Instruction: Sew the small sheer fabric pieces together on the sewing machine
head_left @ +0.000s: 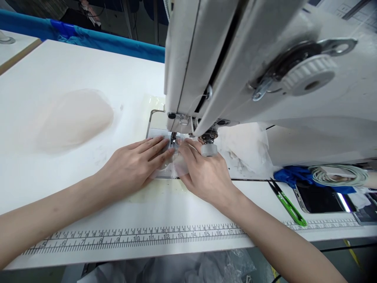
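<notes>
A grey-white sewing machine [188,78] rises over the white table, its presser foot [173,138] low above the metal plate. Under the foot lies a thin, sheer piece of fabric [167,167]. My left hand [137,161] lies flat on the fabric to the left of the foot, fingers stretched out. From the right, my right hand [206,173] bears on the fabric, with its fingertips close to the needle. The machine head and its knob partly cover those right fingers, so whether they pinch the fabric is hard to see.
Pale sheer fabric pieces [76,118] lie at the left, and more white fabric [247,147] sits under the machine arm. Green thread snips [288,204], a phone [321,198] and a coiled pale cord [338,175] rest at the right. A printed ruler [165,236] runs along the front edge.
</notes>
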{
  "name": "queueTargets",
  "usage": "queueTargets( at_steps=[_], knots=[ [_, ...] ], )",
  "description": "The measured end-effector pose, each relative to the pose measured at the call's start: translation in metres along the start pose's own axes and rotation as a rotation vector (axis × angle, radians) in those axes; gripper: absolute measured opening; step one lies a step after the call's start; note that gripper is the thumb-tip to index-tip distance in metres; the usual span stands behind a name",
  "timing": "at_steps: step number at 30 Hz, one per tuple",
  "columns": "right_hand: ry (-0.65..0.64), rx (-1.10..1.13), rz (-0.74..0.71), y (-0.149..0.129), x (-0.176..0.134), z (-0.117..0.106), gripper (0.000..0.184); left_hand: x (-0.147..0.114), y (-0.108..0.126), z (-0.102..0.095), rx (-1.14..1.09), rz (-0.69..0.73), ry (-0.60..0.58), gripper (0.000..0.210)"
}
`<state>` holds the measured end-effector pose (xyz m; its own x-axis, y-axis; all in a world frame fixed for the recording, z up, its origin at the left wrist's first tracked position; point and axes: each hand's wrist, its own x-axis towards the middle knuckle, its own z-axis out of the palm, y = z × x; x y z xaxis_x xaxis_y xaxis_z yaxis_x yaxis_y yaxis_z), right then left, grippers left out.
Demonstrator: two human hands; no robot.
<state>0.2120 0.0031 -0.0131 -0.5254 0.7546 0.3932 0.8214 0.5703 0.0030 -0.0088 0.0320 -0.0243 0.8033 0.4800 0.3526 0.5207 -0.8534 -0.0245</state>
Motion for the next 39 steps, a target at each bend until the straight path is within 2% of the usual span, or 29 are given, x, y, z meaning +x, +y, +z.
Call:
queueTargets(
  at_steps=[5,11,24,27,32,35,39],
  knots=[
    [-0.028,-0.018,-0.013,0.0006,0.0001,-0.0001,0.031,0.0010,0.0010,-0.0019,0.066,0.018,-0.040,0.041],
    [-0.047,0.007,0.002,0.0009,-0.0003,0.0002,0.030,0.0030,0.0013,-0.0041,0.117,0.050,-0.019,0.042],
    [-0.027,-0.020,-0.009,0.0001,0.0000,0.0004,0.025,0.0022,-0.0002,-0.0007,0.117,0.029,0.000,0.042],
    [0.010,-0.024,-0.029,-0.0002,-0.0003,0.0010,0.026,0.0019,-0.0004,0.0010,0.094,0.016,0.009,0.041],
    [0.155,-0.034,-0.125,-0.0018,-0.0021,0.0038,0.017,0.0012,0.0024,0.0019,0.058,-0.018,0.082,0.037],
    [0.220,-0.030,-0.208,-0.0019,-0.0035,0.0056,0.024,-0.0009,0.0047,0.0003,0.037,-0.016,0.144,0.033],
    [0.260,0.028,-0.251,-0.0018,-0.0046,0.0037,0.022,-0.0059,0.0065,-0.0030,0.040,0.012,0.113,0.032]
  ],
)
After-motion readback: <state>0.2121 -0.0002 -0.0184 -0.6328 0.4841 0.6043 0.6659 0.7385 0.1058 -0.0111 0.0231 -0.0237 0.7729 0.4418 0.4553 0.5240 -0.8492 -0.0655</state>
